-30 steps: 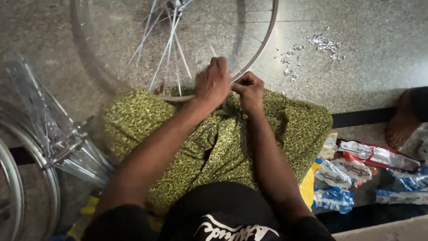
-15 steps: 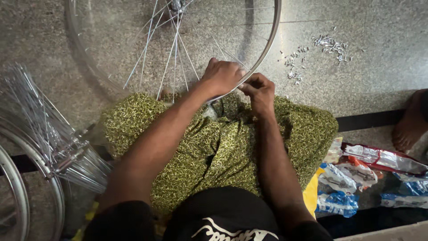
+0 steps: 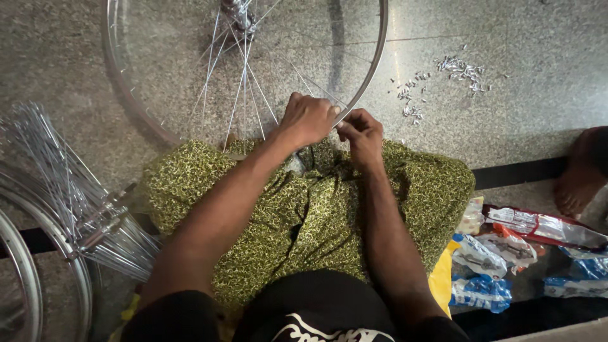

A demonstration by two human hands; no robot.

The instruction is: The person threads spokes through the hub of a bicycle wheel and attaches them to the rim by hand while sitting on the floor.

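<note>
A silver bicycle wheel rim (image 3: pixel 373 69) lies flat on the stone floor in front of my lap, with thin spokes (image 3: pixel 244 82) fanning out from a hub (image 3: pixel 234 16) at the top. My left hand (image 3: pixel 308 118) is closed over the near edge of the rim and a spoke end. My right hand (image 3: pixel 361 133) sits just beside it, fingers pinched at the same spot on the rim. What the fingertips pinch is too small to see. My legs are covered by green patterned cloth (image 3: pixel 304 209).
Small metal spoke nipples (image 3: pixel 443 76) are scattered on the floor at right. Another spoked wheel (image 3: pixel 57 209) lies at left. Plastic packets (image 3: pixel 513 253) lie at lower right. Another person's bare foot (image 3: pixel 579 177) rests at the right edge.
Both hands have shifted slightly along the rim's near edge and closed together; the wheel appears turned a little, and the view has shifted.
</note>
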